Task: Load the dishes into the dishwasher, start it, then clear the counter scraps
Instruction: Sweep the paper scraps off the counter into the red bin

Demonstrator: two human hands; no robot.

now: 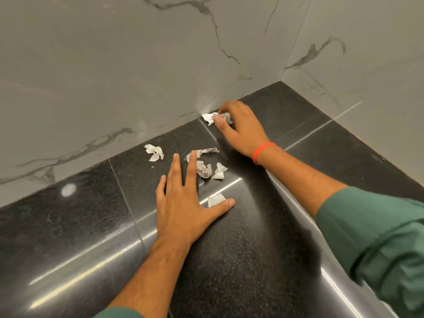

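Hands [238, 127] among paper scraps [204, 169]

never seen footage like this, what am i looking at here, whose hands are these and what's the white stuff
There is no machine here: it is one picture from a camera worn on a person's head, looking down at their own two bare hands over a black counter against a marble wall. The white stuff is crumpled paper scraps. The right hand, with an orange band on its wrist, pinches one scrap by the wall. The left hand is spread flat, holding nothing, with a scrap next to its thumb. Four more lie loose: one to the left, a torn strip, a grey wad and a folded bit.
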